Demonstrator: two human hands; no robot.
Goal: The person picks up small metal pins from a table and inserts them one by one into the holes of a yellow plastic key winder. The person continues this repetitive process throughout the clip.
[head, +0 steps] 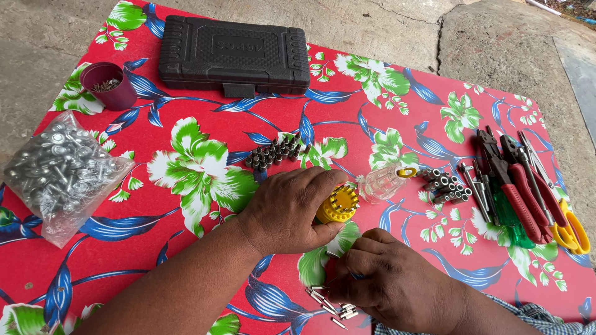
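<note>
- Nearest to me, a scatter of small silver screwdriver bits (332, 305) lies on the tabletop (186, 248), just beside my right hand.
- My right hand (388, 279) is curled into a narrow pinch with its fingertips turned toward the bits; whether a bit sits in that grip I cannot tell.
- My left hand (288, 208) wraps the yellow round bit holder (338, 203), thumb and fingers closed around its side.
- That holder lies near the middle of the tabletop, tipped so that its short axis and open face point right and slightly away from me, showing a ring of slots.
- Just right of it lies a clear screwdriver handle (383, 182), long axis running left to right.
- Farther right sit grey sockets (444, 186), red-handled pliers (518, 192) and yellow scissors (574, 232).
</note>
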